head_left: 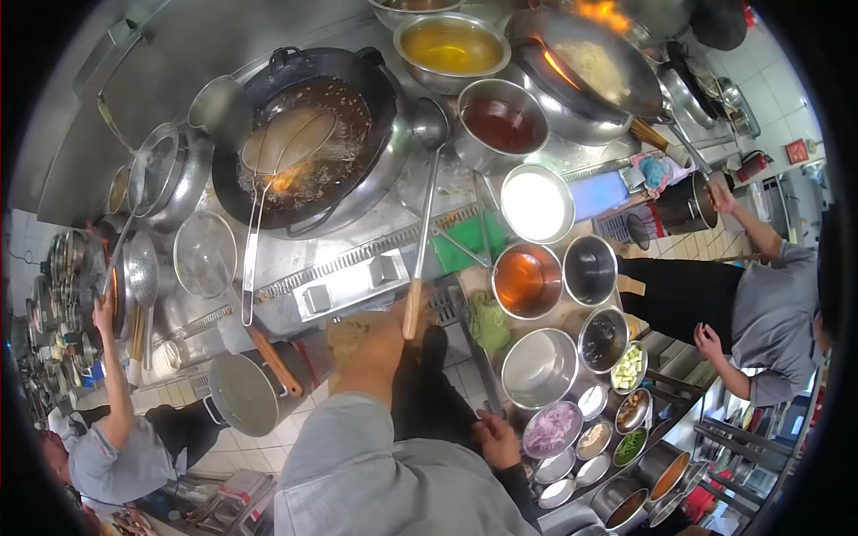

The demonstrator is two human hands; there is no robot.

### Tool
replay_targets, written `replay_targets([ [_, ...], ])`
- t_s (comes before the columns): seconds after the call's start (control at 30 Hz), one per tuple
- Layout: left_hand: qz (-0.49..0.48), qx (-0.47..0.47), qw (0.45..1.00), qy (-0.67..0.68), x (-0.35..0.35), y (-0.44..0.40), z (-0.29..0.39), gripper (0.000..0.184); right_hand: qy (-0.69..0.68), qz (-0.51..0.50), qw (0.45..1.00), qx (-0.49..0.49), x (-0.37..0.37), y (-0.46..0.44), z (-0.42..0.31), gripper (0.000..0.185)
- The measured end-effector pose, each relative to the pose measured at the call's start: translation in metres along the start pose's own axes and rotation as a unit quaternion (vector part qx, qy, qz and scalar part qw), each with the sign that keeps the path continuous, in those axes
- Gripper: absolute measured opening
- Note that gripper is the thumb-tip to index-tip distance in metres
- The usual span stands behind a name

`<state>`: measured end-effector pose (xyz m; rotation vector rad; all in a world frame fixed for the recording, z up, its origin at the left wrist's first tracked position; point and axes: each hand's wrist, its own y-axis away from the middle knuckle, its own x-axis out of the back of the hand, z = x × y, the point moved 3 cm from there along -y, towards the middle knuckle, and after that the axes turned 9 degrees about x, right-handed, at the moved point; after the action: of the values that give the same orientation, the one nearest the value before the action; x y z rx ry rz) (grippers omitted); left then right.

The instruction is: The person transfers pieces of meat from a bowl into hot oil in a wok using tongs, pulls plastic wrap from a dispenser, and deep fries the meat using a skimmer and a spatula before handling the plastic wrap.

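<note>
My left hand [395, 314] is at the counter's front edge, beside the wooden handle of a long ladle [432, 192]; its fingers are blurred and what they hold is hidden. A tan cloth [347, 339] lies by that wrist. Low beside my body, my right hand [497, 439] has curled fingers with nothing visible in them, left of a bowl of chopped onion [551, 429]. Ahead, a black wok [234, 174] contains bubbling dark oil. A wire strainer [288, 143] rests over it with food beneath, its wooden handle pointing toward the counter's front.
Metal pots with yellow [451, 46], dark red [505, 125] and orange liquid [527, 279] stand right of the wok. A flaming wok [590, 71] is at upper right. One person [778, 308] is at right, another [125, 456] at left. A large pot [243, 393] stands lower left.
</note>
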<state>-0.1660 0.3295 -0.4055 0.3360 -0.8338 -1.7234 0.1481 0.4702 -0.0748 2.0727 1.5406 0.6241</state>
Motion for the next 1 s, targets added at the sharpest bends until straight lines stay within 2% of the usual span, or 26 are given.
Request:
replay_targets([
  [0.03,-0.015,0.094,0.995,0.006,0.001,0.031,0.035,0.046,0.016,-0.005,1.0,0.018,0.0,-0.001,0.004,0.033],
  [0.07,0.03,0.111,0.993,-0.025,0.007,0.061,0.069,0.045,0.011,-0.007,1.0,0.016,-0.001,-0.001,0.007,0.033],
  [0.1,0.032,0.112,0.993,-0.028,0.008,0.049,0.056,0.045,0.008,-0.009,1.0,0.02,-0.002,-0.001,0.008,0.033],
  [0.17,-0.036,0.108,0.993,0.013,-0.001,0.011,0.016,0.043,0.009,-0.007,0.999,0.031,-0.003,-0.001,0.006,0.032],
  [0.2,-0.037,0.109,0.993,0.013,0.001,0.016,0.021,0.043,0.009,-0.006,1.0,0.029,-0.004,-0.001,0.006,0.032],
  [0.27,-0.024,0.017,0.996,-0.088,0.007,0.033,0.041,0.036,0.022,-0.004,0.999,0.029,-0.002,0.0,0.009,0.032],
  [0.3,-0.057,-0.025,0.996,-0.067,0.004,0.038,0.04,0.029,0.023,-0.001,0.999,0.028,0.0,0.001,0.013,0.032],
  [0.33,-0.06,-0.025,0.996,-0.067,0.008,0.043,0.035,0.029,0.019,-0.002,0.999,0.027,0.0,0.001,0.019,0.032],
  [0.37,-0.001,-0.174,0.958,-0.228,0.012,0.05,0.04,0.03,0.014,-0.004,1.0,0.028,0.001,0.002,0.023,0.032],
  [0.4,0.058,-0.315,0.87,-0.376,0.012,0.067,0.051,0.032,0.014,-0.001,0.999,0.029,0.001,0.003,0.024,0.032],
  [0.43,0.12,-0.352,0.857,-0.356,0.014,0.092,0.069,0.04,0.016,0.002,0.999,0.033,0.001,0.004,0.024,0.032],
  [0.47,0.12,-0.355,0.856,-0.356,0.014,0.106,0.071,0.04,0.018,0.005,0.999,0.038,0.002,0.004,0.023,0.032],
  [0.53,0.089,-0.238,0.939,-0.232,0.026,0.124,0.057,0.045,0.009,0.002,0.999,0.033,0.001,0.005,0.017,0.032],
  [0.57,0.09,-0.24,0.938,-0.235,0.03,0.13,0.039,0.045,0.0,-0.007,1.0,0.027,0.0,0.007,0.015,0.032],
  [0.63,0.225,-0.195,0.918,-0.264,0.043,0.118,-0.011,0.038,-0.007,-0.007,0.999,0.04,-0.001,0.007,0.016,0.032],
  [0.67,0.229,-0.2,0.915,-0.265,0.049,0.101,-0.036,0.038,-0.012,-0.006,0.999,0.049,-0.002,0.007,0.017,0.031],
  [0.7,0.333,-0.045,0.939,-0.073,0.066,0.08,-0.067,0.035,-0.015,-0.006,0.998,0.058,-0.004,0.006,0.02,0.031],
  [0.73,0.411,0.111,0.895,0.132,0.076,0.071,-0.084,0.033,-0.025,-0.012,0.998,0.056,-0.004,0.006,0.023,0.031],
  [0.77,0.416,0.101,0.893,0.14,0.084,0.077,-0.068,0.033,-0.032,-0.021,0.998,0.057,-0.004,0.004,0.023,0.031],
  [0.83,0.338,-0.05,0.893,0.293,0.101,0.112,-0.019,0.031,-0.037,-0.038,0.995,0.079,-0.004,0.002,0.014,0.031],
  [0.87,0.332,-0.017,0.904,0.267,0.107,0.13,0.002,0.031,-0.022,-0.058,0.994,0.088,-0.006,0.0,0.011,0.032],
  [0.9,0.339,-0.027,0.9,0.272,0.112,0.149,0.015,0.031,-0.009,-0.078,0.992,0.096,-0.007,-0.001,0.009,0.032],
  [0.97,0.211,0.085,0.957,0.181,0.118,0.177,0.021,0.032,0.003,-0.098,0.99,0.098,-0.012,-0.008,0.007,0.032],
  [1.0,0.231,0.059,0.971,0.019,0.124,0.17,0.0,0.035,0.004,-0.118,0.987,0.109,-0.017,-0.01,0.006,0.032],
])
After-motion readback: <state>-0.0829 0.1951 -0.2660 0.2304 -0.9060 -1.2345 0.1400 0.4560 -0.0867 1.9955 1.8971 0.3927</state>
